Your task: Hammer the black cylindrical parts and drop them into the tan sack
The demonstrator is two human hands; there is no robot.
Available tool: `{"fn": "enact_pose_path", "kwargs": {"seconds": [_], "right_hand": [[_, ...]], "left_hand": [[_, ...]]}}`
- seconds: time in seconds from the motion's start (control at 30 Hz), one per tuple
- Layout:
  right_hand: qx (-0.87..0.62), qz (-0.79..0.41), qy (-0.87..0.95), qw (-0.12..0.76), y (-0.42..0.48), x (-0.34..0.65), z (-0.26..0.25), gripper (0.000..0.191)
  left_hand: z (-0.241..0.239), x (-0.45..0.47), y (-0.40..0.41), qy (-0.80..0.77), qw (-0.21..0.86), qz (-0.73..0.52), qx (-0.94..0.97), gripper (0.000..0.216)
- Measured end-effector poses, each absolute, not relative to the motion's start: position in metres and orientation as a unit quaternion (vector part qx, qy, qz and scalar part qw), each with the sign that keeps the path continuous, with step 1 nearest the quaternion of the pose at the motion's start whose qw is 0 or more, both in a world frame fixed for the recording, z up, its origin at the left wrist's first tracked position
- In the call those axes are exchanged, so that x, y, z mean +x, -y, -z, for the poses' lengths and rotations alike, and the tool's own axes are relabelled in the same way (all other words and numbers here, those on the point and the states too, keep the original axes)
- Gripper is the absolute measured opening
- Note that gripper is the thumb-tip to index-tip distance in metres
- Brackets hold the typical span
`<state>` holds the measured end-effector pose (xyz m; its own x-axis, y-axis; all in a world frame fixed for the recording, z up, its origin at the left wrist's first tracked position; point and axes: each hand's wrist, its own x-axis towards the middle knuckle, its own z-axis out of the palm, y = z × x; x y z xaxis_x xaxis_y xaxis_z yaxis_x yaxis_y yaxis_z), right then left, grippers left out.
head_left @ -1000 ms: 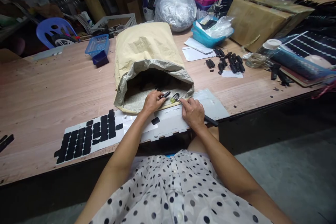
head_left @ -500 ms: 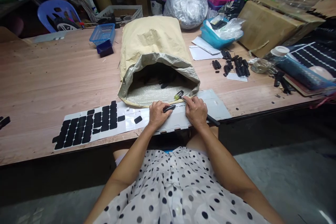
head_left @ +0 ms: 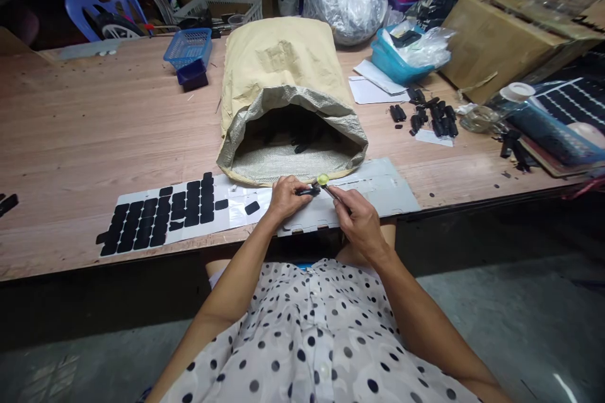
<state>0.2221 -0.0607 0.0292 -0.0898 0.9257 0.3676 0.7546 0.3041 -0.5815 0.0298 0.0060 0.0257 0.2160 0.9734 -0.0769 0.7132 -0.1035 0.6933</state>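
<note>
My left hand is closed on a small black part, held over the grey-white board at the table's front edge. My right hand grips a small hammer with a yellow-green face. The hammer's head is close above the tip of the black part; whether they touch I cannot tell. Just behind both hands lies a big cream sack, its mouth facing me, with dark pieces inside.
Left of my hands lies a white sheet with black rounded stickers. Several black parts are heaped at the right. Blue baskets, a turquoise basin and a cardboard box stand farther back.
My right hand has lifted and turned the hammer, bringing its head over the black part in my left hand. The camera view has shifted slightly.
</note>
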Motion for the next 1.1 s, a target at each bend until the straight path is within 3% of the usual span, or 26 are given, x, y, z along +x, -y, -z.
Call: {"fn": "enact_pose_path", "kwargs": {"seconds": [0.7, 0.9, 1.1], "right_hand": [[-0.580, -0.049, 0.763, 0.282, 0.071, 0.205, -0.026, 0.042], [-0.619, -0.016, 0.734, 0.279, 0.047, 0.217, -0.026, 0.043], [-0.660, 0.045, 0.719, 0.215, 0.001, 0.230, -0.013, 0.039]], "left_hand": [[-0.027, 0.032, -0.005, -0.582, 0.318, -0.208, 0.719, 0.008], [-0.023, 0.029, -0.004, -0.580, 0.314, -0.224, 0.718, 0.014], [-0.022, 0.021, -0.006, -0.564, 0.327, -0.227, 0.723, 0.024]]}}
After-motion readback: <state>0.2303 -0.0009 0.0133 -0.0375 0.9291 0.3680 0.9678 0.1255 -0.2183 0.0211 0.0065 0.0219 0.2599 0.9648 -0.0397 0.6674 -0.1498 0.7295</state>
